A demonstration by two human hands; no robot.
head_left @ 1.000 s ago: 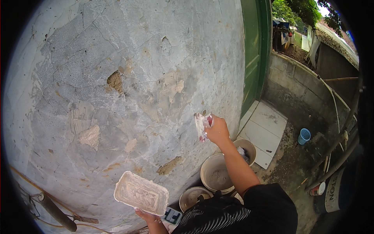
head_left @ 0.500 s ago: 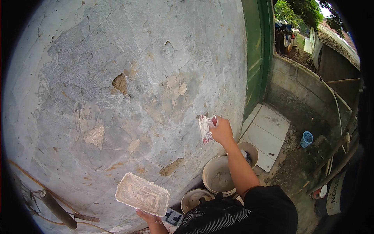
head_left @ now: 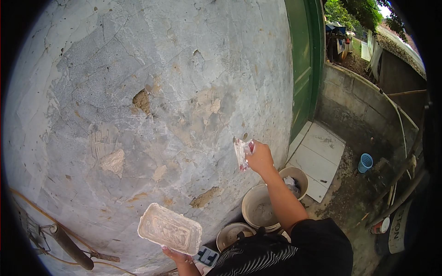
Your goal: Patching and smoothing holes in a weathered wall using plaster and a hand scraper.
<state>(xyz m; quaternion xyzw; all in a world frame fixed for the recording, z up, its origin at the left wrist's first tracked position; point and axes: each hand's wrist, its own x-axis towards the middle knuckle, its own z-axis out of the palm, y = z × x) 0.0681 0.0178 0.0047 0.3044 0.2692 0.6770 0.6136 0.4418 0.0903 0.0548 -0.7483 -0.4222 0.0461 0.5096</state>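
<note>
My right hand (head_left: 260, 159) grips a putty scraper (head_left: 241, 155), its broad blade coated in whitish filler with reddish patches. The blade is at the right part of the grey wall (head_left: 193, 69); whether it touches the surface I cannot tell. Low at the left, my left hand (head_left: 178, 255) holds a shallow rectangular tub (head_left: 145, 222) by its near edge, fingers mostly hidden beneath. Pale filler smears the tub's inside and rim. On the wall are a brown hole (head_left: 142, 101), a lower gouge (head_left: 204, 197) and a pale filler patch (head_left: 113, 162).
Below my right arm stand several buckets, including a large one (head_left: 258, 207). A green door (head_left: 301, 69) borders the wall above white tiles (head_left: 313, 158). A blue plastic basket (head_left: 365, 163) is on the ground. Poles lean at the right; a pipe-like bar (head_left: 69, 246) is lower left.
My right hand and the scraper have shifted slightly downward along the wall. My left hand holds the tub in nearly the same place. The view has moved a little.
</note>
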